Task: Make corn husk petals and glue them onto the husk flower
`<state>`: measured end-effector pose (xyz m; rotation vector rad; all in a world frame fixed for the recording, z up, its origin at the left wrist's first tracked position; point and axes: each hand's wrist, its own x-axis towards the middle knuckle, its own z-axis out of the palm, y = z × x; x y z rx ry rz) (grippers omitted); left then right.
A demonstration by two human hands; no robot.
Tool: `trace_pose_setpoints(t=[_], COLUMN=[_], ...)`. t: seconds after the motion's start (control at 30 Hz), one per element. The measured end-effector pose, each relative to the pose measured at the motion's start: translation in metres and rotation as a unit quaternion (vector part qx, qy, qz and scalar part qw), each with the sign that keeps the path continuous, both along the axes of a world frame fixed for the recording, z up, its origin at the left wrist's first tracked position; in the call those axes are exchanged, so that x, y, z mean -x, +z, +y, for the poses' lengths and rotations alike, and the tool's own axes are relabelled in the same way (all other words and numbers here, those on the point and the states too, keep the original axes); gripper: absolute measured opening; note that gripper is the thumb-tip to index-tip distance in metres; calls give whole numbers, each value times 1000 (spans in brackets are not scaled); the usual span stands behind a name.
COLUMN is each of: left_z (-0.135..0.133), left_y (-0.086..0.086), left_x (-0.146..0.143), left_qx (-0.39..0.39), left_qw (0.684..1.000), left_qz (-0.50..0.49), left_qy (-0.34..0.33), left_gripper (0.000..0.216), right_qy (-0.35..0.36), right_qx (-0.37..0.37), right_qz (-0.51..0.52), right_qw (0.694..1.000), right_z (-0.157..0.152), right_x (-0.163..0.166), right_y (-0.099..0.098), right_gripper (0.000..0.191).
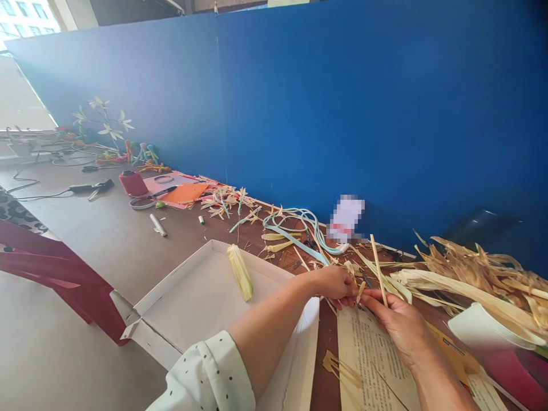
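Note:
My left hand (336,283) reaches across from the left, its fingers pinched at a small tan strip of dried husk (361,291). Right beside it, the fingertips of my right hand (398,325) meet the same strip. A thin pale stick (378,268) stands up out of my right hand, between thumb and fingers. Below the hands lies a printed sheet (377,354), with folded husk strips (342,368) at its left edge. Dried corn husks (475,268) are heaped to the right of my hands.
An open white box (188,279) with a bundled husk (240,273) lies left. Pale blue cord (299,217), a red thread spool (133,183), orange paper (186,193) and a glue gun (92,187) lie along the table. A white cup (492,325) stands right; a blue partition (342,103) rises behind.

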<state>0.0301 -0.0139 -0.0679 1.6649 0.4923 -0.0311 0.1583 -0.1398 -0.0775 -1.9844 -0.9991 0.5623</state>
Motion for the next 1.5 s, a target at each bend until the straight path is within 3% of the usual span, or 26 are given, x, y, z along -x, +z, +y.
trace_pose_setpoints(t=[0.27,0.57,0.87,1.1,1.5], left_z=[0,0,1,-1,-6], left_y=[0,2,5,5,10], left_x=[1,1,2,2,1], left_qx=[-8,-20,-21,-46,-217], left_qw=[1000,1000,1000,999,974], left_qz=[-3,5,8,0,-22], left_qy=[-9,3,-5,4,57], left_gripper=[12,11,9,6,15], right_qy=[28,13,19,16,-45], right_qx=[22,5,3,12,8], right_qz=[77,1,38,8,21], right_qw=[996,1000,999,1000,999], right_z=[0,-1,-2,-2,-1], right_x=[-9,-1,2,6,8], right_y=[-8,1,8,16,19], right_gripper=[32,27,24,26,27])
